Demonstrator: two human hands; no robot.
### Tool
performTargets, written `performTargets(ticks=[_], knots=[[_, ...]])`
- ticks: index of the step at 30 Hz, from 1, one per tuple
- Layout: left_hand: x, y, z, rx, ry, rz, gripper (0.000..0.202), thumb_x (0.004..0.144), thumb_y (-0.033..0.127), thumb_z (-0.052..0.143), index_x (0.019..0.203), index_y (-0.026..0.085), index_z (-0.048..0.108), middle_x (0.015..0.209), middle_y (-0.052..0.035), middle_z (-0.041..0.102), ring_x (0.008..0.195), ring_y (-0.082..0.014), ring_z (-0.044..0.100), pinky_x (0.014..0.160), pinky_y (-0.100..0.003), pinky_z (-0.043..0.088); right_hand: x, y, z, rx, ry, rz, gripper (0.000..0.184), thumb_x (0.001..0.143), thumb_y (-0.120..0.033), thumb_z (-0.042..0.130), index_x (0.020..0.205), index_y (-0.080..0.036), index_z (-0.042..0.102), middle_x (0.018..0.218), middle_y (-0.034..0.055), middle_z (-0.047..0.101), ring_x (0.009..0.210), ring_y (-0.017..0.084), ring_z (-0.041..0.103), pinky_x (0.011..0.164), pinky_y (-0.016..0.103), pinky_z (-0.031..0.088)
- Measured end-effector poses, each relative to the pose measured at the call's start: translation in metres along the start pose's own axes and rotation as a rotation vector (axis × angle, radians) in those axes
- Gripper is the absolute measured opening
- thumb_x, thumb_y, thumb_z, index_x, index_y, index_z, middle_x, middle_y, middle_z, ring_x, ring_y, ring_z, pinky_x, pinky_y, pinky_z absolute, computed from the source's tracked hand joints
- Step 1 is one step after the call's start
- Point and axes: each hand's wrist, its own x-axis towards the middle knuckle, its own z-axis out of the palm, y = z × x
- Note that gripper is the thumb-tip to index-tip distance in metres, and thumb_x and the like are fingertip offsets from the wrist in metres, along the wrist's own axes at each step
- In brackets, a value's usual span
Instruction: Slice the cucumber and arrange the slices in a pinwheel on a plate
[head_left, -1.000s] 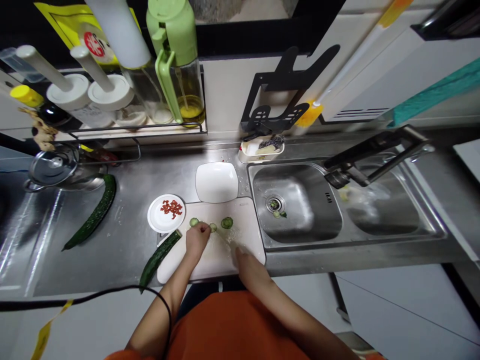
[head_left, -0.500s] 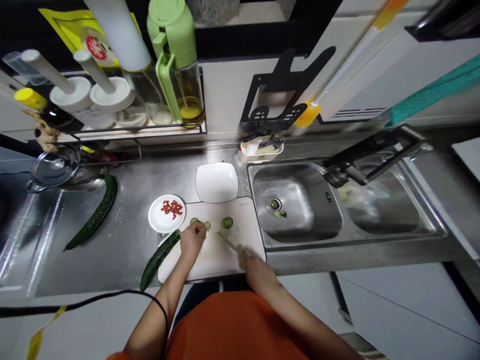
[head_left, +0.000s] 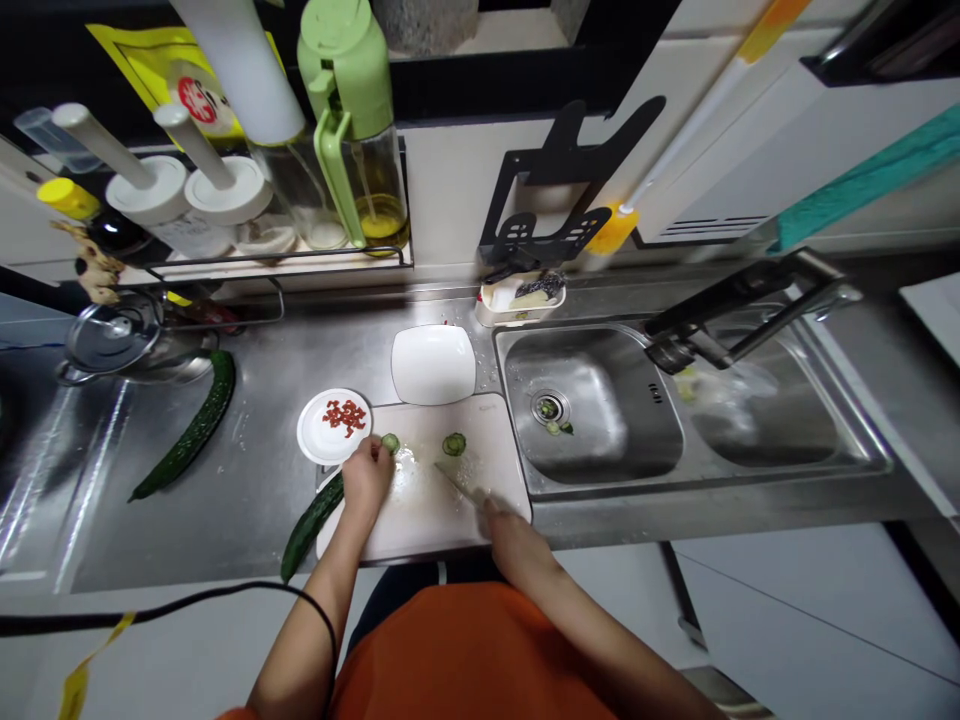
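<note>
A white cutting board (head_left: 427, 510) lies at the counter's front edge. My left hand (head_left: 366, 478) is curled, fingers down on the board's left part beside a cucumber slice (head_left: 390, 442); what it grips, if anything, is hidden. A long cucumber (head_left: 309, 524) lies just left of that hand, half on the board. Another slice (head_left: 454, 443) rests farther right. My right hand (head_left: 504, 530) is closed on a knife (head_left: 459, 483) whose blade points up-left over the board.
A small white plate (head_left: 315, 452) with red chopped bits and a square white dish (head_left: 433, 364) sit behind the board. A second cucumber (head_left: 187, 428) lies left. A double steel sink (head_left: 600, 420) with faucet is right. Bottles stand on a rack behind.
My left hand slid left across the board toward the long cucumber, and the small middle slice is no longer visible. My right hand with the knife drew back slightly right.
</note>
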Motion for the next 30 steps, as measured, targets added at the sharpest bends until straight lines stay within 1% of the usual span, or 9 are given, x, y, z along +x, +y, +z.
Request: performTargets(ticks=[2, 4, 7, 10, 13, 16, 21, 25, 30], knots=[[-0.001, 0.001, -0.001, 0.017, -0.008, -0.01, 0.022, 0.082, 0.03, 0.051, 0.096, 0.018, 0.062, 0.075, -0.005, 0.069, 0.066, -0.0171, 0.061, 0.067, -0.026, 0.039, -0.001, -0.001, -0.002, -0.001, 0.002, 0.003, 0.061, 0.08, 0.006, 0.029, 0.136, -0.014, 0.042, 0.105, 0.015, 0.067, 0.097, 0.023, 0.065, 0.073, 0.03, 0.051], [-0.002, 0.003, -0.001, 0.012, -0.014, -0.008, 0.026, 0.082, 0.032, 0.051, 0.102, 0.019, 0.061, 0.076, -0.0048, 0.07, 0.067, -0.0173, 0.061, 0.067, -0.026, 0.039, -0.002, -0.002, -0.003, -0.006, 0.001, 0.007, 0.06, 0.081, 0.005, 0.027, 0.136, -0.014, 0.043, 0.105, 0.015, 0.067, 0.097, 0.024, 0.065, 0.072, 0.03, 0.051], [-0.003, 0.005, 0.002, -0.016, -0.019, 0.035, 0.024, 0.084, 0.035, 0.05, 0.097, 0.019, 0.061, 0.071, -0.0027, 0.067, 0.065, -0.0159, 0.06, 0.065, -0.025, 0.038, -0.003, -0.003, -0.005, -0.016, 0.004, 0.003, 0.057, 0.082, 0.004, 0.028, 0.133, -0.013, 0.045, 0.106, 0.0158, 0.066, 0.099, 0.023, 0.064, 0.072, 0.028, 0.051], [-0.004, 0.01, 0.008, -0.059, -0.038, 0.139, 0.021, 0.083, 0.036, 0.051, 0.091, 0.02, 0.062, 0.068, -0.0008, 0.064, 0.063, -0.0138, 0.057, 0.064, -0.023, 0.038, -0.004, -0.003, -0.005, -0.018, 0.009, 0.009, 0.055, 0.083, 0.004, 0.029, 0.132, -0.013, 0.046, 0.105, 0.0156, 0.066, 0.098, 0.023, 0.065, 0.072, 0.028, 0.05], [-0.005, 0.02, 0.016, -0.099, -0.101, 0.257, 0.018, 0.082, 0.034, 0.053, 0.088, 0.02, 0.063, 0.069, -0.0005, 0.062, 0.065, -0.0131, 0.056, 0.065, -0.023, 0.039, -0.003, -0.002, -0.003, -0.012, 0.01, 0.013, 0.054, 0.081, 0.005, 0.029, 0.129, -0.013, 0.048, 0.103, 0.0146, 0.067, 0.096, 0.024, 0.065, 0.072, 0.029, 0.05], [-0.004, 0.034, 0.028, -0.109, -0.214, 0.321, 0.017, 0.081, 0.029, 0.055, 0.092, 0.02, 0.064, 0.076, -0.0017, 0.063, 0.07, -0.0133, 0.055, 0.069, -0.024, 0.04, -0.004, 0.0, -0.004, 0.004, 0.0, 0.01, 0.055, 0.08, 0.005, 0.03, 0.129, -0.013, 0.047, 0.106, 0.015, 0.066, 0.099, 0.024, 0.064, 0.073, 0.029, 0.05], [-0.002, 0.056, 0.048, -0.081, -0.356, 0.338, 0.025, 0.076, 0.022, 0.06, 0.1, 0.019, 0.064, 0.09, -0.0045, 0.063, 0.083, -0.0155, 0.057, 0.078, -0.026, 0.042, -0.004, 0.003, -0.006, 0.048, -0.02, 0.031, 0.053, 0.08, 0.004, 0.031, 0.126, -0.014, 0.048, 0.105, 0.0144, 0.067, 0.098, 0.024, 0.065, 0.073, 0.03, 0.049], [-0.001, 0.066, 0.06, -0.05, -0.379, 0.328, 0.021, 0.076, 0.022, 0.06, 0.097, 0.02, 0.064, 0.094, -0.0049, 0.061, 0.087, -0.0164, 0.057, 0.079, -0.026, 0.042, -0.001, 0.007, -0.001, 0.049, -0.009, 0.021, 0.053, 0.078, 0.006, 0.032, 0.124, -0.015, 0.049, 0.104, 0.0131, 0.067, 0.097, 0.024, 0.065, 0.072, 0.03, 0.049], [0.0, 0.069, 0.067, -0.029, -0.371, 0.308, 0.018, 0.075, 0.019, 0.059, 0.093, 0.02, 0.063, 0.092, -0.0045, 0.06, 0.087, -0.0162, 0.056, 0.077, -0.026, 0.041, 0.001, 0.01, 0.004, 0.051, 0.012, 0.014, 0.051, 0.081, 0.003, 0.032, 0.126, -0.014, 0.048, 0.105, 0.0144, 0.067, 0.098, 0.024, 0.065, 0.074, 0.03, 0.05]])
